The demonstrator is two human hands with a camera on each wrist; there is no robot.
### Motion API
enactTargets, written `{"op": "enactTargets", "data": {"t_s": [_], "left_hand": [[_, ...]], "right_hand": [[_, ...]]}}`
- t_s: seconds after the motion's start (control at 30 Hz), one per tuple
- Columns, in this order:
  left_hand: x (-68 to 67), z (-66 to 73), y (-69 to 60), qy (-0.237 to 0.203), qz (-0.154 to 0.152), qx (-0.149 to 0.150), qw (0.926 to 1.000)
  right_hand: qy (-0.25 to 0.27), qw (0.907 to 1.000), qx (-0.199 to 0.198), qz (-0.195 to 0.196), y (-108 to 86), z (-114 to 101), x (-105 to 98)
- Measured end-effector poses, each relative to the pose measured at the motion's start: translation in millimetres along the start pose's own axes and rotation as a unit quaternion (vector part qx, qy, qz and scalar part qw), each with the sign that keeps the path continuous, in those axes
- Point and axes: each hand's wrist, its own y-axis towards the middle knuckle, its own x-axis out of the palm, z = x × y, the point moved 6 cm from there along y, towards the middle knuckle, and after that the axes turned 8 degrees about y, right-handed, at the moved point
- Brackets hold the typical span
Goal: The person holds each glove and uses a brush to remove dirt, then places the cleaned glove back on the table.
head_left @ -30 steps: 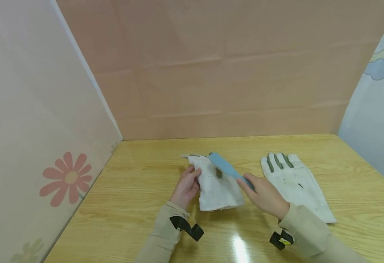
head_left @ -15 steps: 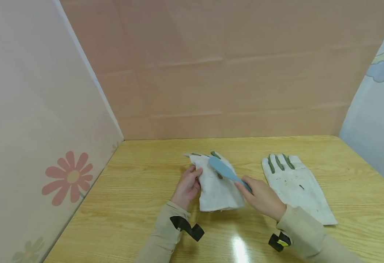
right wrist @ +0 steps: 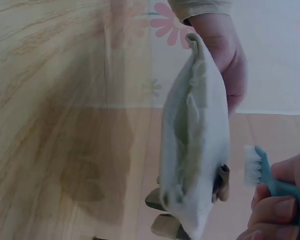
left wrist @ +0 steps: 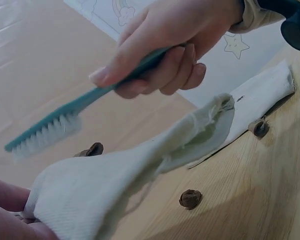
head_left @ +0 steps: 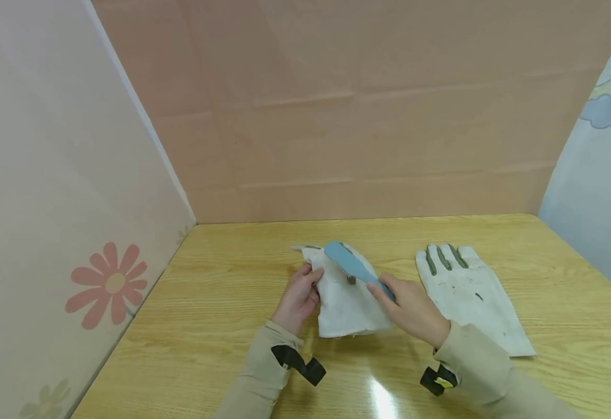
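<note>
My left hand (head_left: 298,297) grips the edge of a white cloth work glove (head_left: 350,311) with green strips between its fingers, held up over the table. My right hand (head_left: 412,305) holds a blue brush (head_left: 350,262) by its handle, slanting over the glove. In the left wrist view the brush's white bristles (left wrist: 52,132) face down, apart from the cloth. The glove's cuff opening (right wrist: 182,130) faces the right wrist camera. A small brown piece (head_left: 351,279) shows on the glove under the brush; what it is I cannot tell.
A second white glove (head_left: 473,291), dark-spotted, lies flat on the wooden table (head_left: 221,326) at the right. In the left wrist view a small brown curled lump (left wrist: 190,199) sits on the wood, and another lump (left wrist: 259,127) is by the second glove. Papered walls stand around the table.
The brush dipped and swung slightly, and is now a little left and farther up over the glove, my right hand moving left with it. My left hand and its glove have hardly moved.
</note>
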Motion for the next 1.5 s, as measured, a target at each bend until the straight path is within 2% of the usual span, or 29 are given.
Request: {"op": "enactTargets", "data": {"t_s": [0.17,0.5,0.7,0.93,1.23,1.5], "left_hand": [[1.6,0.2,-0.4,-0.006,-0.003,0.001,1.0000],[-1.0,2.2,1.6,0.009,0.011,-0.001,0.9999],[-1.9,1.8,2.1,-0.001,0.008,-0.001,1.0000],[-1.3,1.3,0.5,-0.007,0.001,0.006,1.0000],[-1.4,2.9,0.0,0.005,-0.005,0.003,1.0000],[-4.9,5.0,2.2,-0.014,0.014,0.008,0.9998]], "right_hand": [[-0.012,0.9997,0.016,-0.010,-0.6,4,5],[-0.018,0.9987,0.043,-0.019,-11.8,14,-2],[-0.011,0.9997,0.022,-0.004,-12.8,8,-7],[0.001,1.0000,-0.006,0.004,-3.3,0,-3],[-0.007,0.9991,0.038,-0.017,-8.2,14,2],[-0.015,0.9988,0.044,-0.011,-15.1,17,-5]]}}
